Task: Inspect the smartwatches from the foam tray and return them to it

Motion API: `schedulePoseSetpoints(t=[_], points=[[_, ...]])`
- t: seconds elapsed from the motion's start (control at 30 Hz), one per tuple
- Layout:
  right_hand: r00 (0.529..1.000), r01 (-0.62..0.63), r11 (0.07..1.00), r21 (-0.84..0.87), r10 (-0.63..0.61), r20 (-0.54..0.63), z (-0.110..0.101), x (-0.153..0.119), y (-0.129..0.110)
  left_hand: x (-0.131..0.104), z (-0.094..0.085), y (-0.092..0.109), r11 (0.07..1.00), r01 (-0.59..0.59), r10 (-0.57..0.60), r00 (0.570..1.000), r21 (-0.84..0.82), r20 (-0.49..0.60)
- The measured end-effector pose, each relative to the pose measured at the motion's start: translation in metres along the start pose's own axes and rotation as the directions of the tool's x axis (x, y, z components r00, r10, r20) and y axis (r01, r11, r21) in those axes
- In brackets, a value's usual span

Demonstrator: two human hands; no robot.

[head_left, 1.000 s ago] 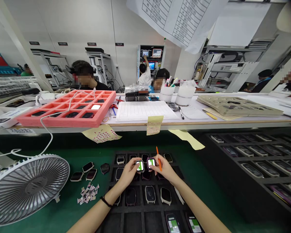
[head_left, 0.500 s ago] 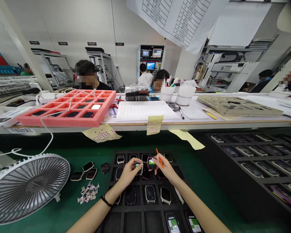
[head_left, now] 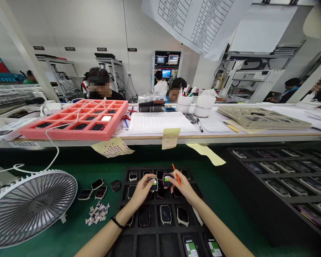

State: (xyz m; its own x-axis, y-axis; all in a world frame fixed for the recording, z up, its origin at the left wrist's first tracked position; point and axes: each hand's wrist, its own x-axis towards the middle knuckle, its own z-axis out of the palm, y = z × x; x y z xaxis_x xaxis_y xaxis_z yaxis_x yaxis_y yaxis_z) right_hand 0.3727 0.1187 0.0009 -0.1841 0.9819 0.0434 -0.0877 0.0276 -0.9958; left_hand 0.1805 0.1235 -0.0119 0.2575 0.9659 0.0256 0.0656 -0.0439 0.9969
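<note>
My left hand point(head_left: 141, 190) is closed on a pale-rimmed smartwatch case point(head_left: 155, 185) whose screen is lit green and white, the thumb lying across it. Beside it, my right hand point(head_left: 182, 186) grips a purple-rimmed smartwatch case point(head_left: 166, 180) with a similar lit screen. A thin orange stick point(head_left: 176, 173) also sits between the right fingers, slanting up to the left; its tool type is unclear. Both hands are over a black compartment tray point(head_left: 146, 230) of several dark-screened watch cases, such as a pale one point(head_left: 165, 214) below the hands. Neither held watch shows a strap.
Left of the tray lie loose watch cases point(head_left: 97, 184), a heap of small pinkish tabs point(head_left: 97, 213) and a white fan point(head_left: 33, 208). A second black tray point(head_left: 246, 185) stands right. On the shelf ahead are a pink foam tray point(head_left: 69, 134) and papers point(head_left: 160, 122); people sit beyond.
My left thumb has shifted on the pale-rimmed watch, and more of its lit screen shows. The right thumb has moved slightly over the purple-rimmed watch's screen. Both hands stay in the same place.
</note>
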Motion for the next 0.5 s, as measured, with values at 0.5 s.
schedulePoseSetpoints(t=[0.5], points=[[1.0,0.009,0.998,0.058,-0.009,-0.003,-0.0024,0.0009,0.0024,0.0008,-0.0006,-0.0015,1.0,-0.012,0.012,1.0,0.007,-0.015]])
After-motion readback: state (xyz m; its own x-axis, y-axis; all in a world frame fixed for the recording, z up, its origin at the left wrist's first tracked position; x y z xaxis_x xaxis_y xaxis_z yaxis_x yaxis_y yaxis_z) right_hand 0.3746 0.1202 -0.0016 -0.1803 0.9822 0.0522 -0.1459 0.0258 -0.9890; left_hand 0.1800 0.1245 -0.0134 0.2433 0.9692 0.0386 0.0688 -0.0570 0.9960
